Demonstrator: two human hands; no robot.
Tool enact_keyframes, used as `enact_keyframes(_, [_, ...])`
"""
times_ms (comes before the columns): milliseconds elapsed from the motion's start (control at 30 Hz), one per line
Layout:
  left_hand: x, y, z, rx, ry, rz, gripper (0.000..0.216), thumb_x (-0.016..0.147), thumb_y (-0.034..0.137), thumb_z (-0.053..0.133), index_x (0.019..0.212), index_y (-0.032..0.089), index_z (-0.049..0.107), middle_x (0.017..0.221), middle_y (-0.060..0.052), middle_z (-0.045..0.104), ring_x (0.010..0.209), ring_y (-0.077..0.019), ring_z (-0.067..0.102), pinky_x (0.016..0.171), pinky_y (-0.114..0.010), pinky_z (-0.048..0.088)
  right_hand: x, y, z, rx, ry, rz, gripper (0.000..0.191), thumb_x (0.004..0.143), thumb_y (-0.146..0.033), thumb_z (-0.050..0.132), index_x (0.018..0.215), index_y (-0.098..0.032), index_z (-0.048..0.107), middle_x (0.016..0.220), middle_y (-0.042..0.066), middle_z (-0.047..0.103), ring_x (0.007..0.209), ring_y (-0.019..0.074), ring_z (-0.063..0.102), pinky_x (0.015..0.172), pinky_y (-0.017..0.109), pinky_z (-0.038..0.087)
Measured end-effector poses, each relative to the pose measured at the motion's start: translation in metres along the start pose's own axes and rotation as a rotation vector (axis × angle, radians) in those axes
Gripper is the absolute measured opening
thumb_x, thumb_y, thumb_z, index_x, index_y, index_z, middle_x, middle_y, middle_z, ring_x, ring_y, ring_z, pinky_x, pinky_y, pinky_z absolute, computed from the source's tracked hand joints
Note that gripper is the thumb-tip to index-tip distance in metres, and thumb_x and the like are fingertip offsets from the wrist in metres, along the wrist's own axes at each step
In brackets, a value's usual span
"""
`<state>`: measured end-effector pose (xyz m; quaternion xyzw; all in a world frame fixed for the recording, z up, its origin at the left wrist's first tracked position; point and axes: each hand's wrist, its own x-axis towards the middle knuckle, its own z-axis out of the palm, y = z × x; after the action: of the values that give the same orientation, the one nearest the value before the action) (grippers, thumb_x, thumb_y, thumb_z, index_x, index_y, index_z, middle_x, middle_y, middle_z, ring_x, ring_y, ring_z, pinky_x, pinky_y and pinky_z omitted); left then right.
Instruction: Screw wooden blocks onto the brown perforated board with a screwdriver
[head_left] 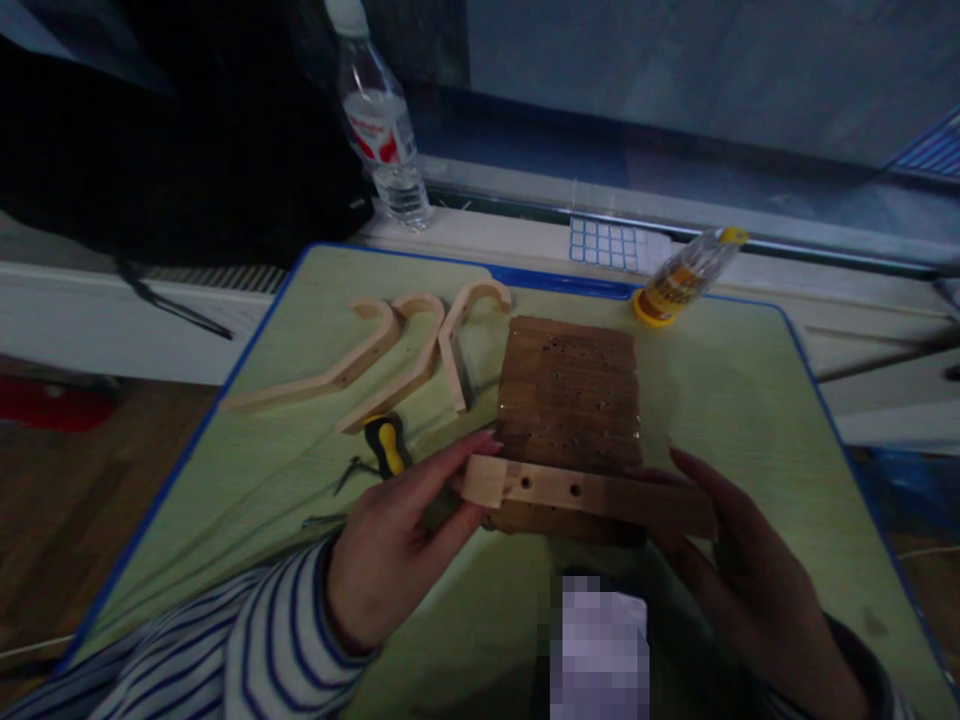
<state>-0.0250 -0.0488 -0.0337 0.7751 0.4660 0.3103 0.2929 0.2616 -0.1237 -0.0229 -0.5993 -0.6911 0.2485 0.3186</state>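
My left hand (409,545) and my right hand (746,575) grip opposite ends of a light wooden bar (615,498) with two drilled holes. The bar is held level over the near part of a brown wooden board (570,390) that is dotted with small holes. Whether bar and board touch, I cannot tell. Left of the board lie curved wooden hook pieces: one (322,380) at the far left, one (409,375) in the middle and one (454,350) nearest the board. A yellow and black screwdriver handle (386,445) is just beyond my left hand.
Screws (352,472) lie near my left wrist on the green table (720,400), which has a blue edge. A glue bottle (682,280) with a yellow cap stands at the back right. On the sill is a water bottle (382,130); a black bag (187,130) sits left.
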Motion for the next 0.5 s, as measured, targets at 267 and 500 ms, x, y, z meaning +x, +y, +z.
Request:
enact_keyframes(267, [-0.0002, -0.0007, 0.0001, -0.022, -0.009, -0.017, 0.047, 0.086, 0.023, 0.062, 0.132, 0.024, 0.049, 0.116, -0.003, 0.070, 0.099, -0.0171, 0.069, 0.092, -0.030, 0.056, 0.0025, -0.0040, 0.0004, 0.019, 0.002, -0.012, 0.066, 0.090, -0.023, 0.058, 0.147, -0.032, 0.027, 0.125, 0.005, 0.066, 0.113, 0.0204, 0.064, 0.089, 0.033, 0.058])
enact_keyframes(500, [-0.0013, -0.0010, 0.0021, -0.050, 0.010, -0.035, 0.053, 0.085, 0.026, 0.064, 0.134, 0.023, 0.045, 0.119, -0.004, 0.068, 0.101, -0.0162, 0.068, 0.095, -0.029, 0.054, 0.0038, -0.0063, 0.0035, 0.070, 0.010, -0.004, 0.072, 0.087, -0.024, 0.063, 0.148, -0.032, 0.024, 0.126, 0.007, 0.064, 0.116, 0.0219, 0.061, 0.095, 0.039, 0.054])
